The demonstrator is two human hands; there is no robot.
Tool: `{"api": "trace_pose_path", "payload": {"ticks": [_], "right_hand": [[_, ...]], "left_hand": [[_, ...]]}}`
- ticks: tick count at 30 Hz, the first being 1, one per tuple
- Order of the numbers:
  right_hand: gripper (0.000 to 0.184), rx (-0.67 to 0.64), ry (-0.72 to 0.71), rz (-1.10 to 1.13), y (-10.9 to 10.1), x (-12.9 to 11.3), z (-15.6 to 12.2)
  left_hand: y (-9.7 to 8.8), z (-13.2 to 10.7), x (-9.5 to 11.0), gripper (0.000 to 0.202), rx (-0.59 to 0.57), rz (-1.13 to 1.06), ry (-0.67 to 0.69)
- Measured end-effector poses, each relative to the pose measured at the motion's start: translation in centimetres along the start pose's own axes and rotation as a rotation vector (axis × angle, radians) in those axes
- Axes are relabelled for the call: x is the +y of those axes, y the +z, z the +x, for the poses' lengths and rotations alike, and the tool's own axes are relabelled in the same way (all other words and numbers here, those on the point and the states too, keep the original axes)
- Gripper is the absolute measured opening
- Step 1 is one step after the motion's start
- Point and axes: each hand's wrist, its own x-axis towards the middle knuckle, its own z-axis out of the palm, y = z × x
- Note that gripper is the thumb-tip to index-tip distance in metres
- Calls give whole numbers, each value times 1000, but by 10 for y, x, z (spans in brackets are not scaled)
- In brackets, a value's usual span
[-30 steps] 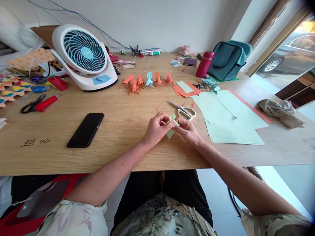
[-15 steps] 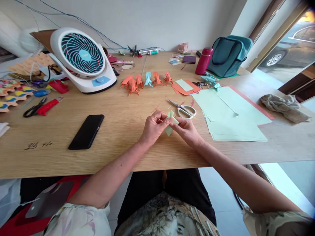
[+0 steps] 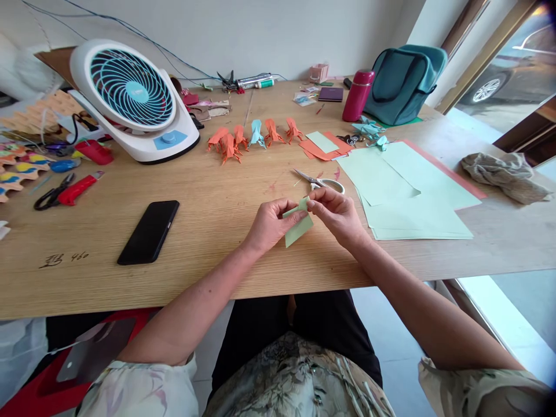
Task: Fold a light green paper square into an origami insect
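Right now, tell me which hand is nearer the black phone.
Left. The left hand is to the right of the phone; the right hand is farther right.

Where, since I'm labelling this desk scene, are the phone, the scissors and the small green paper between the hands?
Phone [image 3: 148, 232]: head view, middle of its dark face.
Scissors [image 3: 315, 182]: head view, where blades meet handles.
Small green paper [image 3: 299, 231]: head view, its lower part.
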Motion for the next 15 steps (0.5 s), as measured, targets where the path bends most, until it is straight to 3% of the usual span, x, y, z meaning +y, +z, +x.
{"api": "trace_pose_path", "payload": {"ticks": [6, 15], "right_hand": [[44, 37, 48, 29, -1, 6, 1], [40, 31, -5, 81, 1, 8, 2]], "left_hand": [[-1, 2, -5, 38, -65, -49, -9], [2, 4, -12, 29, 1, -33, 15]]}}
